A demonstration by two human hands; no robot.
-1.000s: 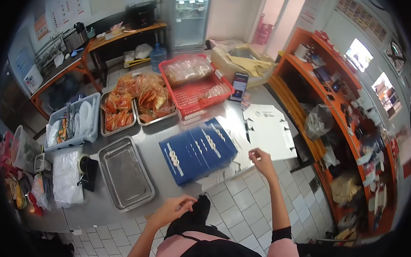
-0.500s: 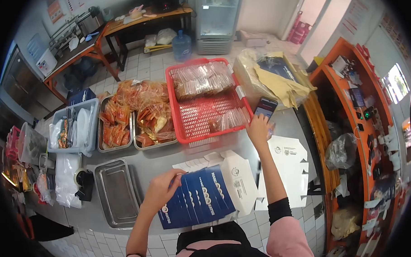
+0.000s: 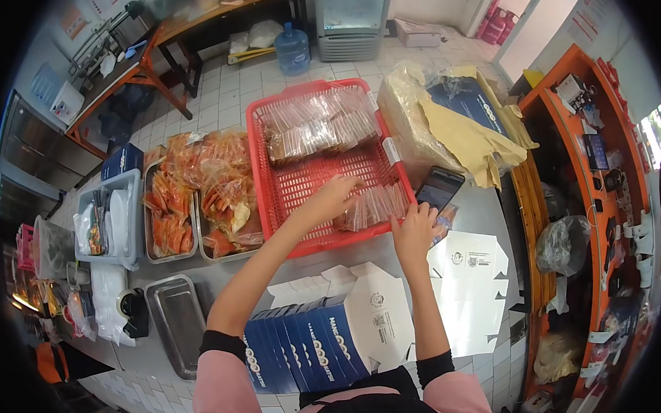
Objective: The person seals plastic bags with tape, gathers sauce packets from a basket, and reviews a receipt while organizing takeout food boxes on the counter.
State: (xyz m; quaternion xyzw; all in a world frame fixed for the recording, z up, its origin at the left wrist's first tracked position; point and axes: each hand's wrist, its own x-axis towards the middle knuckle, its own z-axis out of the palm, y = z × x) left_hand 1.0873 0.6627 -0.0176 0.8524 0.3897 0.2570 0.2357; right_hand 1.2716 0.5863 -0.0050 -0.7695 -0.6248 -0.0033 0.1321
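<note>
My left hand (image 3: 336, 197) is over the front part of a red plastic basket (image 3: 287, 202), fingers stretched out beside a row of small clear packets (image 3: 370, 206). I see nothing held in it. At the basket's front right corner is my right hand (image 3: 415, 231), thumb and fingers apart, close to the rim and a dark phone (image 3: 439, 188); whether it touches the rim I cannot tell. More flat packets (image 3: 320, 127) fill the basket's far half. In front of me lies an overlapping row of blue and white printed cartons (image 3: 306, 346).
White flat cartons (image 3: 468, 289) lie at the right. Left are metal trays of bagged orange-red food (image 3: 205, 167), a bare metal tray (image 3: 176, 321), a blue bin (image 3: 131, 242) and a tape dispenser (image 3: 135, 311). A torn wrapped package (image 3: 444, 122) stands behind the phone; orange shelves (image 3: 553, 118) line the right.
My left hand has left the blue cartons and moved forward into the basket. My right hand has drawn back from the phone to the basket's corner. The view has shifted slightly.
</note>
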